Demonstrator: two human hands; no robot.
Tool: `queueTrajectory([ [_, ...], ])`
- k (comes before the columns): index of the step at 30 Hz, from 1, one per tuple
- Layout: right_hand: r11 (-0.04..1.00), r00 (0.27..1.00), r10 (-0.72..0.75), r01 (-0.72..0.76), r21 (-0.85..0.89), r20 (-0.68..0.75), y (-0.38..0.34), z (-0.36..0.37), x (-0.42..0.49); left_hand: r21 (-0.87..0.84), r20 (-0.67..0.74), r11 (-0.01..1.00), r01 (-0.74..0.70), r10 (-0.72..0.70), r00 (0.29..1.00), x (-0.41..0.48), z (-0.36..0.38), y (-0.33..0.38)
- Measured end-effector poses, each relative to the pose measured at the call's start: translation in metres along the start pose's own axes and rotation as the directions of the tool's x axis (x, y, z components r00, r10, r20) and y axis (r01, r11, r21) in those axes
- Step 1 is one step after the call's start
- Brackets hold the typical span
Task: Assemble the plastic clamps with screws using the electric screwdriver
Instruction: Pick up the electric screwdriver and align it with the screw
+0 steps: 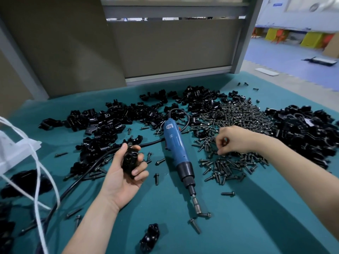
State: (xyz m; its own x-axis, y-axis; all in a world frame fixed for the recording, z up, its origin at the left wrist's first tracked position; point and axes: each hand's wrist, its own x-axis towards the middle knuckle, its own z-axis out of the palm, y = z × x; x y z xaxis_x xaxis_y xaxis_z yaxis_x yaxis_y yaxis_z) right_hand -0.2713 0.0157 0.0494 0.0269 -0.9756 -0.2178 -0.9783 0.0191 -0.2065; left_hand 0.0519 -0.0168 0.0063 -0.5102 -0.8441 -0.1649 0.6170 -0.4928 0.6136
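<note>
My left hand [122, 173] lies palm up on the green mat and grips a black plastic clamp [129, 160]. My right hand [232, 139] reaches over the pile of dark screws [236, 123], its fingers pinched together just above them; whether a screw is between them I cannot tell. The blue electric screwdriver [175, 149] lies on the mat between my hands, bit end toward me, with a screw [205, 215] at its tip. Heaps of black clamp parts [110, 123] spread across the back of the mat.
A further heap of black clamp parts [310, 134] sits at the far right. One clamp [150, 237] lies near the front edge. The screwdriver's black cable [78, 178] and white straps [39, 173] cross the left side. Loose screws dot the green mat [238, 226].
</note>
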Motion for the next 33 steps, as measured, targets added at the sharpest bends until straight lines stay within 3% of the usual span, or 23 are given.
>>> queueTrajectory([
  [8,0.998,0.999,-0.038,0.037,-0.057,-0.022,-0.01,0.005,-0.007,0.008,-0.004,1.0,0.017,-0.017,1.0,-0.001,0.001,0.002],
  [11,0.982,0.982,-0.008,0.044,0.185,-0.189,-0.02,0.0,-0.012,0.007,-0.007,1.0,0.026,-0.026,1.0,-0.001,0.003,0.001],
  [12,0.934,0.97,0.012,0.076,0.349,-0.242,-0.026,-0.002,-0.014,0.009,-0.009,0.999,0.031,-0.031,0.999,-0.001,0.003,0.001],
  [14,0.742,0.962,0.011,0.176,0.647,-0.274,-0.043,-0.007,-0.019,0.015,-0.007,0.999,0.037,-0.037,0.999,0.0,0.003,0.001],
  [16,0.529,0.964,-0.056,0.25,0.811,-0.261,-0.065,-0.007,-0.023,0.023,-0.008,0.999,0.039,-0.039,0.999,0.001,0.002,0.001],
  [23,0.148,0.939,-0.138,0.333,0.931,-0.315,-0.155,0.019,-0.01,0.038,-0.034,0.998,0.041,-0.04,0.999,0.004,0.001,-0.001],
  [27,0.215,0.912,-0.077,0.409,0.887,-0.402,-0.182,0.028,0.004,0.035,-0.066,0.999,0.034,-0.031,0.997,0.006,0.0,-0.001],
  [33,0.362,0.903,0.009,0.397,0.843,-0.429,-0.193,0.038,0.011,0.057,-0.073,0.998,0.032,-0.027,0.997,0.008,-0.004,-0.002],
])
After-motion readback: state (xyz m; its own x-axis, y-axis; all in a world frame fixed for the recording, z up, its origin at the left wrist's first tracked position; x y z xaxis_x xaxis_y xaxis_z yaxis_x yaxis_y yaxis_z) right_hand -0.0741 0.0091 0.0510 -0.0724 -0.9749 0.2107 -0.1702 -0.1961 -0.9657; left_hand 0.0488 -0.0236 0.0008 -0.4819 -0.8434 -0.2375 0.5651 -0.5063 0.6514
